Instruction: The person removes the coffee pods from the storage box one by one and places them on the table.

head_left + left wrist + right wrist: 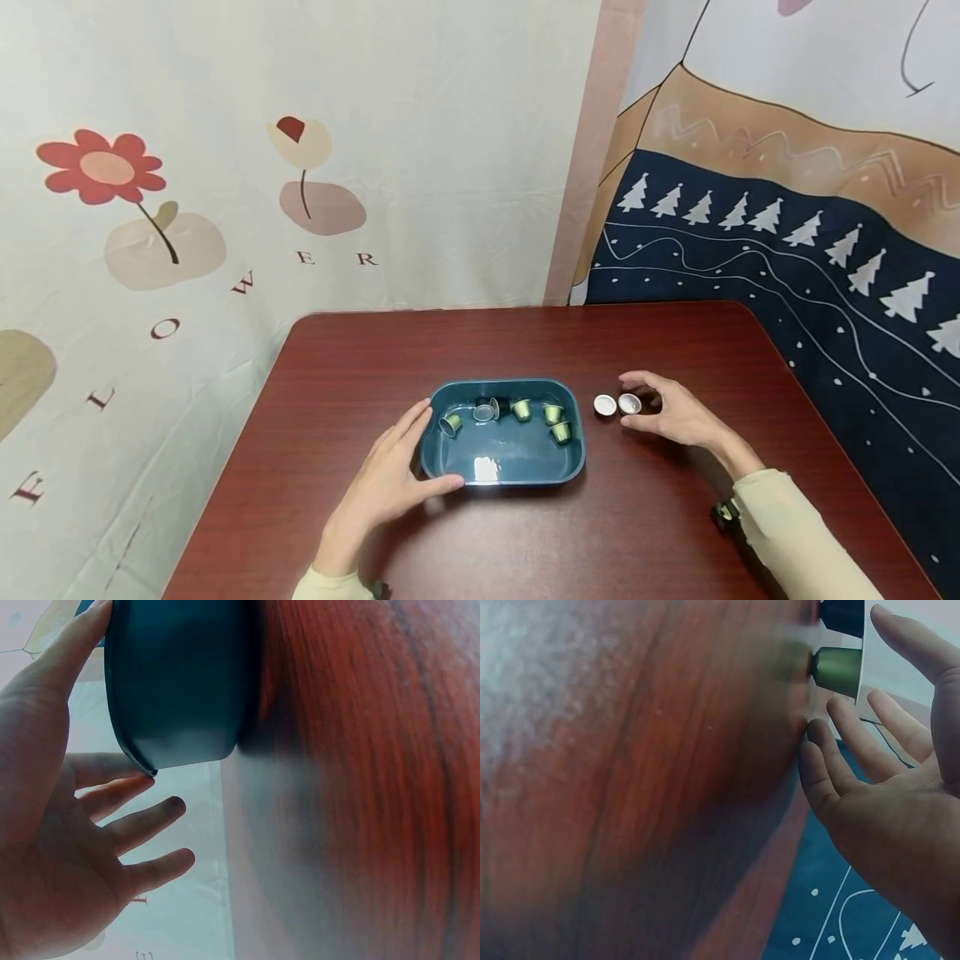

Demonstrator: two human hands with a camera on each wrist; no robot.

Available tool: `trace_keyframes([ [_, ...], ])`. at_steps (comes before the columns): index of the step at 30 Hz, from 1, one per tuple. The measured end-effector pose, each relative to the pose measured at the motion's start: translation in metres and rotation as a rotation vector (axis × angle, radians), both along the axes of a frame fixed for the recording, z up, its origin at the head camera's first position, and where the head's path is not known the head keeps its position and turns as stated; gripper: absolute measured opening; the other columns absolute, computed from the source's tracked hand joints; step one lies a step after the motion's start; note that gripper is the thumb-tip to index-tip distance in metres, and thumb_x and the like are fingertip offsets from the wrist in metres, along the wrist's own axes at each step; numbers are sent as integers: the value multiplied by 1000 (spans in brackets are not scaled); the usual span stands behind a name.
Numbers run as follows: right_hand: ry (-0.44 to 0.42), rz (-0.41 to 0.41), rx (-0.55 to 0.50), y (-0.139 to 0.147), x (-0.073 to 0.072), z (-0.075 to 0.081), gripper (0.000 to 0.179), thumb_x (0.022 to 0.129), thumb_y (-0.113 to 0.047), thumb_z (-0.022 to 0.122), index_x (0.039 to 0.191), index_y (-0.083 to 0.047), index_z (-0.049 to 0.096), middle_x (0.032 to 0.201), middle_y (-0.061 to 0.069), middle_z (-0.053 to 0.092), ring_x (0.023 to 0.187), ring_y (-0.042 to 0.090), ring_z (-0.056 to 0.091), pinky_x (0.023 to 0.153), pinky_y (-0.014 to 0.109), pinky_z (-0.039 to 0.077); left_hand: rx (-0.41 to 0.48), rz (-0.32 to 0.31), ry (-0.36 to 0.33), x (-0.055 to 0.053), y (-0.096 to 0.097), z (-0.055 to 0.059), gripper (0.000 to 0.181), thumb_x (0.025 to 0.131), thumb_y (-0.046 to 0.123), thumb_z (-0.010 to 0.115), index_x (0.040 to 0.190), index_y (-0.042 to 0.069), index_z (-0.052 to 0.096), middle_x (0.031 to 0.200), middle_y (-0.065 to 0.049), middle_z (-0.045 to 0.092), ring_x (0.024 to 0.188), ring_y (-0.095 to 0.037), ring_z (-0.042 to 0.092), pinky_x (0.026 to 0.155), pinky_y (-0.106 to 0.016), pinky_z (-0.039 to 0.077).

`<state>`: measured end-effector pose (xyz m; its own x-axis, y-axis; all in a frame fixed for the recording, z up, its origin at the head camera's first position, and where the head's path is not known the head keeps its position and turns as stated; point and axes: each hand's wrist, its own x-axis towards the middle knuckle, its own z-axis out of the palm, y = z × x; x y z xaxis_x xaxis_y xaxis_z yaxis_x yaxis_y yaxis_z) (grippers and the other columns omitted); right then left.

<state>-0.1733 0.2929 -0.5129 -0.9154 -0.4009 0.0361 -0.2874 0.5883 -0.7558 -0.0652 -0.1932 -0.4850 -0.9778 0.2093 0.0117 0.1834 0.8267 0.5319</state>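
My left hand point(386, 475) spans the near-left corner of a dark teal dish point(502, 482), its thumb at the near rim and fingertips at the left rim. In the left wrist view those fingers look straight and spread. My right hand point(675, 412) curves around a coffee capsule point(629, 404) standing lid-up on the table, with gaps between the fingertips and it. Another lid-up capsule point(604, 406) stands just left of it. The right wrist view shows a green capsule point(838, 671) and a dark capsule point(844, 616) there.
Inside the dish lie several green capsules point(561, 432), a dark capsule point(500, 407) and one showing its silver lid point(483, 412). The reddish-brown wooden table point(585, 533) ends at printed fabric hangings point(465, 167) behind and to the right.
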Motion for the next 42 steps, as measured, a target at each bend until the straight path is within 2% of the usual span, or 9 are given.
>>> trace_keyframes([
  [6,5,-5,12,1,1,7,69,94,-22,94,152,-2,64,138,16,76,122,30,70,102,33,59,3,-3,5,0,1,1,124,83,76,90,174,6,43,185,-8,38,162,-49,48,129,-73,43],
  [11,-24,-10,22,0,2,15,72,96,-28,92,157,-6,60,146,17,73,129,33,70,110,46,60,5,-3,-1,0,1,1,124,83,75,91,174,6,43,185,-7,38,163,-49,47,130,-73,43],
  [16,-10,-20,40,-3,3,22,74,98,-32,90,160,-8,58,156,18,68,137,38,67,115,62,57,1,-2,1,0,1,1,124,83,74,91,174,6,43,185,-7,38,162,-49,48,129,-73,43],
  [19,-9,-23,37,-6,3,26,74,99,-31,89,161,-8,57,159,18,66,140,41,64,117,67,55,1,-3,8,0,0,1,123,83,74,91,174,6,43,185,-7,38,162,-49,48,129,-73,43],
  [28,55,-10,42,-17,5,38,69,98,-26,89,159,-13,60,159,14,67,139,41,64,118,66,53,1,4,1,1,0,0,124,82,74,91,174,7,42,185,-7,38,162,-49,49,129,-73,43],
  [34,52,5,42,-24,7,44,71,98,-28,90,160,-13,58,161,14,65,141,43,62,119,68,52,-1,7,0,1,0,-1,124,82,74,91,174,6,43,185,-6,38,162,-48,49,129,-72,44],
  [42,60,34,41,-34,6,46,70,97,-29,90,159,-17,60,159,14,66,143,43,63,119,69,53,2,-13,58,0,0,-3,122,82,71,93,172,3,45,183,-11,42,160,-48,52,127,-71,46],
])
